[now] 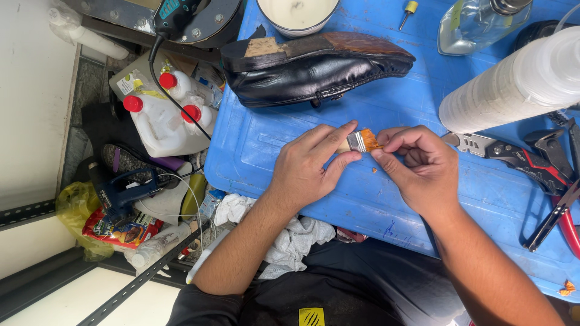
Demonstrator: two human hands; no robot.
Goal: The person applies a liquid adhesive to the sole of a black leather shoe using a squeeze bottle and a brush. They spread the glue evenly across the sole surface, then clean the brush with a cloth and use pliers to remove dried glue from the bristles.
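The brush (361,141) handle is hidden inside the left hand (305,166), and the right hand (423,166) covers the bristle tips. The white bowl (297,13) and clear bottle (480,21) (perhaps glass) are cut off at the top edge.

The blue plastic work surface (284,151) lies in front of the person. Near its middle, the left hand (305,166) and right hand (423,169) meet around a small brush (361,141), left hand on the handle end, right hand on the bristle end. Beyond the hands, a shoe (314,66) lies on its side, sole facing away. Behind the shoe stands a bowl (297,13) (partly cut off by the frame edge). To the right of the hands lie a folding knife (495,151) and pliers (562,211), with a roll (513,84) behind them. Left of the surface, lower down, jugs (160,118) stand among clutter.
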